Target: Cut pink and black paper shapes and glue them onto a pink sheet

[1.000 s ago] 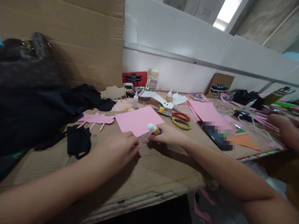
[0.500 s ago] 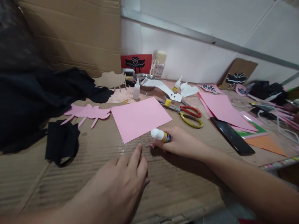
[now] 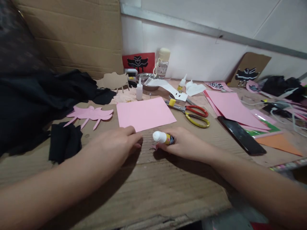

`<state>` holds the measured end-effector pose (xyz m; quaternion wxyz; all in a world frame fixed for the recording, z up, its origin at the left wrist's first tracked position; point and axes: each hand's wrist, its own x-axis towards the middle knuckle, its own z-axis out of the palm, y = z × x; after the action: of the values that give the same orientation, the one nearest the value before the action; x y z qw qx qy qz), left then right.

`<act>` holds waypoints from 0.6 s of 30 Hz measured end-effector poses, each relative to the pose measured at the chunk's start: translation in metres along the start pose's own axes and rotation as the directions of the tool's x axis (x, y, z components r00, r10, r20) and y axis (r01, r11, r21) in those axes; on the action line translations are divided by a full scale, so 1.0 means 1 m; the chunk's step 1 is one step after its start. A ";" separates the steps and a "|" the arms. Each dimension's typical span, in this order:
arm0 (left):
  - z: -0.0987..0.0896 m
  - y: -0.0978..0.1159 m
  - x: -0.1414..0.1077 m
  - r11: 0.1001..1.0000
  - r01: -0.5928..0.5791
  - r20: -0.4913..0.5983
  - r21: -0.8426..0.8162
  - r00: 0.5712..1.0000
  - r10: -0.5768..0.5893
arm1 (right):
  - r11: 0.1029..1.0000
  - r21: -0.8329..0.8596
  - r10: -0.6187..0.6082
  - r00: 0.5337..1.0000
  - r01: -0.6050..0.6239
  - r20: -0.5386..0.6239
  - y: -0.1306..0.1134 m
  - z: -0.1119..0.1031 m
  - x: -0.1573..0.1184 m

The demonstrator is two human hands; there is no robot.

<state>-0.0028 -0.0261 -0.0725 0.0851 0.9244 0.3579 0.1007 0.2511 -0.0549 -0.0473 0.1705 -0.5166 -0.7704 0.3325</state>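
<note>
My right hand (image 3: 183, 142) is closed round a glue stick (image 3: 163, 137), its white end pointing left and its yellow label by my fingers. Just below that hand a small pink scrap (image 3: 155, 147) shows at my fingertips. My left hand (image 3: 117, 140) has its fingers bent over the near left corner of a pink paper sheet (image 3: 146, 113) and seems to pinch it; the corner is hidden. Left of it lies a pink cut-out (image 3: 90, 114) with wavy wings and thin legs. Scissors (image 3: 192, 113) with one red and one yellow handle rest beyond my right hand, a yellow cap (image 3: 172, 102) on the blades.
Black cloth (image 3: 64, 142) lies at left. Behind the sheet stand a white glue bottle (image 3: 139, 91), a metal dish (image 3: 146, 78) and a lidded bottle (image 3: 163, 62). A black phone (image 3: 241, 135) and pink sheets (image 3: 236, 108) lie at right. The cardboard's front edge (image 3: 216, 209) is near me.
My left hand has moved from the bare cardboard up to the pink sheet's near corner. The sheet has turned slightly. My right hand still holds the glue stick in about the same place.
</note>
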 end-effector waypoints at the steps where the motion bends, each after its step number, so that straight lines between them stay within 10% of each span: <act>1: -0.002 -0.005 0.007 0.996 -0.025 0.049 0.080 0.999 0.021 | 1.000 0.010 0.011 1.000 -0.011 0.015 -0.001 -0.001 0.000; 11: -0.015 -0.001 0.032 0.827 -0.372 0.255 0.420 0.924 0.286 | 0.996 0.002 0.087 0.996 -0.087 0.030 -0.003 -0.002 0.003; 18: -0.013 0.030 0.002 0.941 -0.256 0.314 0.223 0.932 0.180 | 0.968 0.126 0.211 0.976 -0.217 0.060 -0.005 -0.006 0.004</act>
<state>0.0147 -0.0449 -0.0524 0.0026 0.9664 0.2460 -0.0742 0.2496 -0.0505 -0.0399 0.1496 -0.5763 -0.6903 0.4110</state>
